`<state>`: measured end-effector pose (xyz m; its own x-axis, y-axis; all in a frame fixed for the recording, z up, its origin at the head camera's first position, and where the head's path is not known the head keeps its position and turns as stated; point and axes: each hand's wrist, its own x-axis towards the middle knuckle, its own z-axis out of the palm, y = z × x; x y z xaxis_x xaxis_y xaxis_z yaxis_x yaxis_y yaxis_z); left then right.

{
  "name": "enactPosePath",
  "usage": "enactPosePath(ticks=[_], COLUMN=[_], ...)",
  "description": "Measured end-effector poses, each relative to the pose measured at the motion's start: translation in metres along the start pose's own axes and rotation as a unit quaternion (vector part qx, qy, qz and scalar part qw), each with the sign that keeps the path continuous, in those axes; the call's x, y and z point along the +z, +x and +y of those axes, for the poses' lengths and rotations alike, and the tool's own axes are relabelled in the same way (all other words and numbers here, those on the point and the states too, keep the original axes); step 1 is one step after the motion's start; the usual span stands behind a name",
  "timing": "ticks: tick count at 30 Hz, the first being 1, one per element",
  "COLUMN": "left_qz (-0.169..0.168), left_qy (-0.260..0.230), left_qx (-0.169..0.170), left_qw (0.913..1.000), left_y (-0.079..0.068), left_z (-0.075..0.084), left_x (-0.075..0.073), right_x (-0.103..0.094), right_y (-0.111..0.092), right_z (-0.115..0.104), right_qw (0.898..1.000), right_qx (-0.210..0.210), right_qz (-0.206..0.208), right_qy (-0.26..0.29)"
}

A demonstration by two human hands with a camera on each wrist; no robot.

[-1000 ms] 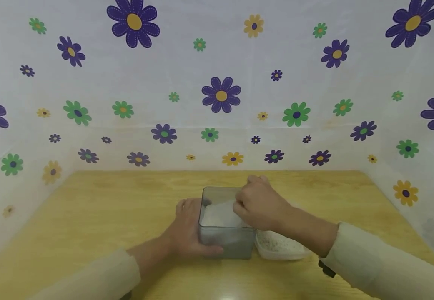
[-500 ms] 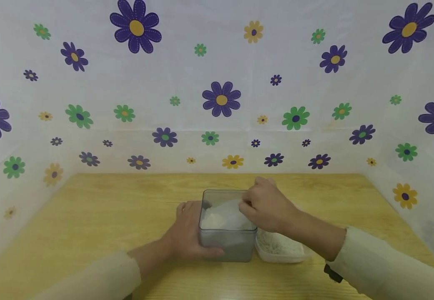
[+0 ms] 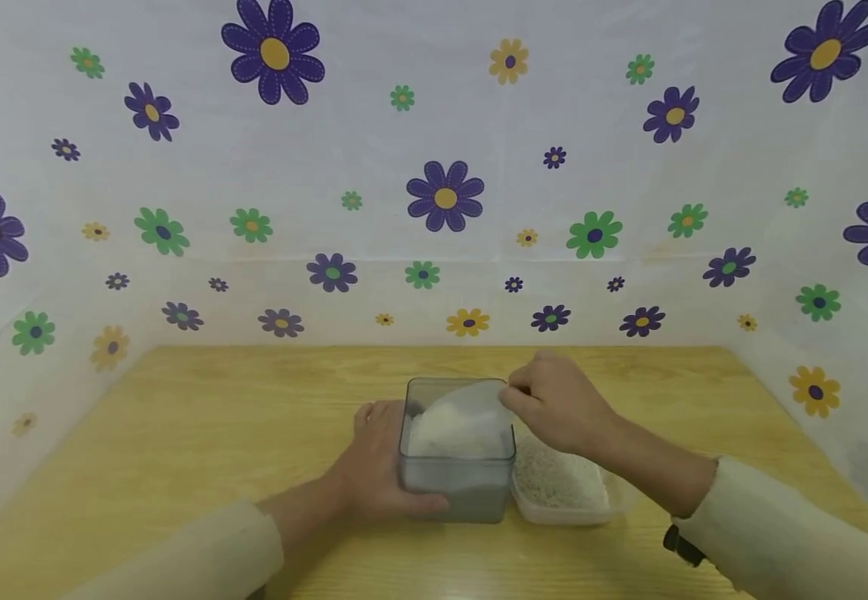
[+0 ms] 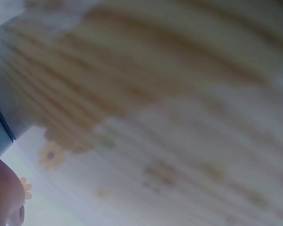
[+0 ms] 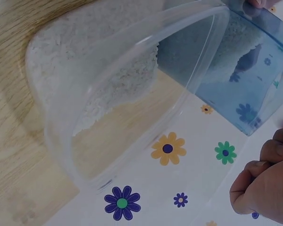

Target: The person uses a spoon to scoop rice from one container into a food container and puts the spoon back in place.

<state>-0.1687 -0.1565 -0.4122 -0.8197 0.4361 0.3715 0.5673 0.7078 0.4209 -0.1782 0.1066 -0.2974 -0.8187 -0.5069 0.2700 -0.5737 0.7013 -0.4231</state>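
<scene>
Scoop looks pale and translucent, pinched in right grip; left grip clasps bin.

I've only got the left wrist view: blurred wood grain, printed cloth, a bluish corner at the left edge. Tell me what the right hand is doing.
Observer: In the head view, the right hand grips a whitish translucent piece that reaches into the blue-grey box; I can't tell what that piece is.
Operator: Describe what stands to the right of the box.
Observer: A low clear tub with white grains in it.
Operator: Now give me the left thumb; it's out of my picture.
Observer: The left hand holds the box with its thumb laid on the near wall.
</scene>
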Motion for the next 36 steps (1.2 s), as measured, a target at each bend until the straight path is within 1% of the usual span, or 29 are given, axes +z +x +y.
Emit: enactPosePath(ticks=[6,12,19,27,29,36], left_qz=[-0.011,-0.008,-0.013,-0.024,-0.023,-0.02], left_qy=[0.0,-0.003,-0.002,-0.004,-0.005,0.0], left_qx=[-0.006,-0.002,-0.009,-0.016,-0.014,-0.013], left_qw=[0.9999,1.0,0.9999,0.9996,0.9996,0.9997], left_y=[0.001,0.001,0.001,0.0,0.001,0.001], left_z=[0.001,0.003,0.005,0.007,0.007,0.006], left_x=[0.0,0.0,-0.002,-0.006,-0.006,-0.005], right_x=[-0.01,-0.02,-0.031,-0.04,-0.042,-0.043], right_y=[-0.005,-0.009,-0.017,-0.032,-0.036,-0.052], right_z=[0.005,0.015,0.033,0.061,0.068,0.089], right_qw=[1.0,0.999,0.997,0.993,0.992,0.99], right_qx=[0.007,0.013,0.015,0.011,0.019,0.039], right_qz=[0.025,0.046,0.075,0.102,0.101,0.072], right_qy=[0.016,0.013,-0.017,-0.062,-0.072,-0.117])
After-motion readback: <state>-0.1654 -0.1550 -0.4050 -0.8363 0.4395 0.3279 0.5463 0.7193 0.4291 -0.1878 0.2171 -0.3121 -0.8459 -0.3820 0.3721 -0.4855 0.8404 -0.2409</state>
